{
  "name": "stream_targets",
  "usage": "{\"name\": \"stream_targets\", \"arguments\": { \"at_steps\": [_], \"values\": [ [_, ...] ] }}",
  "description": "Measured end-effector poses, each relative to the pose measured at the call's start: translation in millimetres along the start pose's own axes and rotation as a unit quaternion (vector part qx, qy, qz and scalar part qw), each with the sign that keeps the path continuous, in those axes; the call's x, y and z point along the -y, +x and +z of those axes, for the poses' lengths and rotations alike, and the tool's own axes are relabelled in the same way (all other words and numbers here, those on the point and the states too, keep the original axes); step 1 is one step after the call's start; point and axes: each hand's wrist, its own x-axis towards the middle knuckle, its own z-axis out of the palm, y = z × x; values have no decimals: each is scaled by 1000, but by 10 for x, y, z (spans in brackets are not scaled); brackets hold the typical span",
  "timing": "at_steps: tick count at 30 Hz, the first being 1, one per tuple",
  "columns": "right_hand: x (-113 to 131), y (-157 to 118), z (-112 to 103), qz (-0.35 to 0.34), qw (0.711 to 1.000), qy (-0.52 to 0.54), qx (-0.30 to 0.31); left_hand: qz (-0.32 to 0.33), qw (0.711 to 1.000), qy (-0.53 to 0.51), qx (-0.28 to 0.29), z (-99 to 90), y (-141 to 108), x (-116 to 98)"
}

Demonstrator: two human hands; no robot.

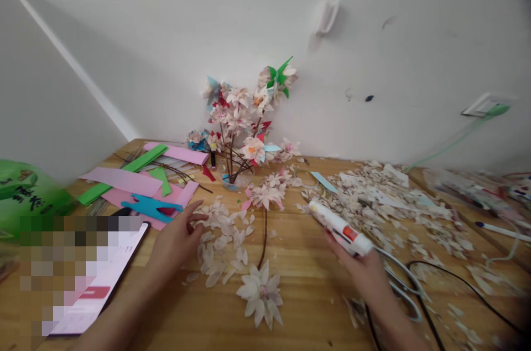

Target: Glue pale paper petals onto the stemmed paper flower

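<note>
My right hand (360,271) is closed around a white glue gun (342,229) with an orange label, its tip pointing to the far left. My left hand (178,237) holds nothing. Its fingers are loosely bent and apart, at the left edge of a pile of loose pale petals (224,237). Between my hands lies a handmade flower (261,293) with pointed whitish petals and a pinkish centre. A thin brown stem (264,235) runs away from it to another pale flower (267,193) with pink tips farther back.
A vase (232,182) of similar flowers stands by the wall. Coloured paper strips (120,180) and a phone (99,284) lie left, near a green bag (33,190). Dried petals (385,196) cover the right side. Cables (468,284) trail beside my right arm.
</note>
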Motion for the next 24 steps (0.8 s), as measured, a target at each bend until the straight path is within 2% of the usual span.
{"name": "stream_targets", "arguments": {
  "at_steps": [4, 6, 10, 12, 18, 20, 24],
  "values": [
    [22, 132, -134, 3, 999, -10, -51, 46, 997, 54, 41, -44, 11, 25],
    [38, 150, -157, 6, 998, -10, -56, 79, 994, 56, 55, -58, 9, 22],
    [24, 107, -92, 20, 999, 13, -44, 111, 990, 77, 48, -93, -15, -31],
    [9, 70, -33, 35, 998, 33, -26, 120, 990, 50, 49, -106, -25, -65],
    [16, -11, 87, 86, 992, 95, -10, 111, 983, -121, 85, -109, -8, -94],
    [28, -23, 96, 81, 992, 95, -3, 104, 986, -104, 74, -114, -8, -89],
    [56, -37, 103, 80, 993, 88, -1, 100, 993, 11, 70, -109, -10, -111]
  ]
}}
